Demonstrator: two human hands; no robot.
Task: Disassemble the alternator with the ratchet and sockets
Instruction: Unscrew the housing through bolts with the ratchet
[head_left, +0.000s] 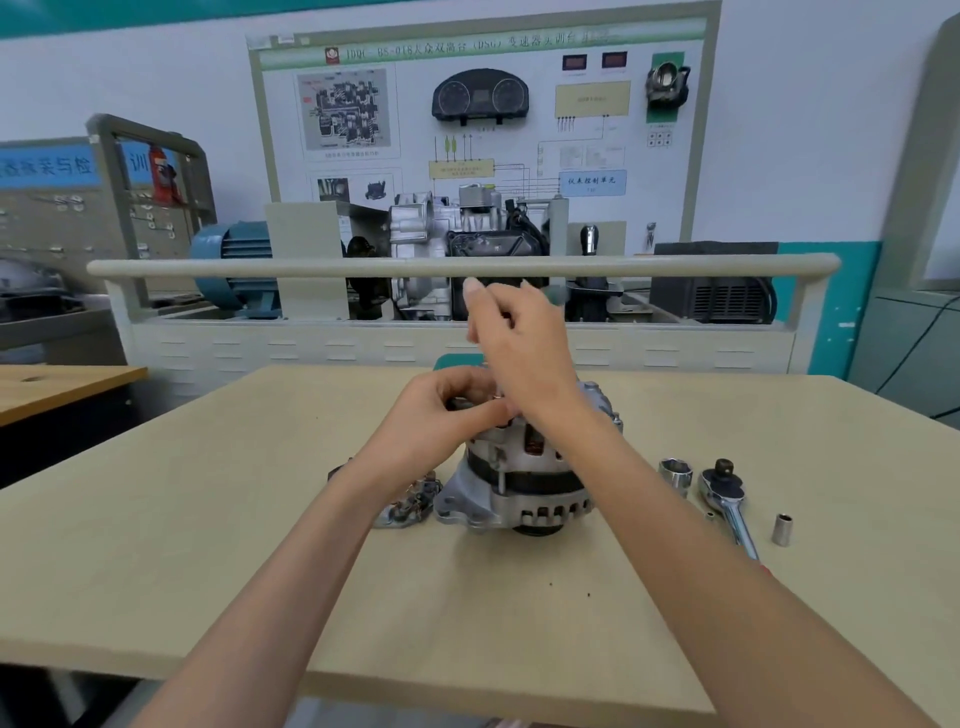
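Observation:
The silver alternator (524, 483) stands on end in the middle of the wooden table (208, 545). My left hand (447, 410) grips its top, with the fingers curled around the upper housing. My right hand (519, 332) is raised above the alternator, blurred, fingers pinched together; what it holds, if anything, is hidden. To the right lie the ratchet (727, 499), a large socket (675, 475), a small socket (782, 529) and a tiny bit (709, 516). A removed alternator part (410, 504) lies at the alternator's left, partly behind my left forearm.
Behind the table stands a beige training bench with a rail (457, 267), a gearbox (447, 244) and a blue motor (234, 270). A second wooden table (62, 384) sits at the left. A green item (457, 361) peeks out behind the alternator.

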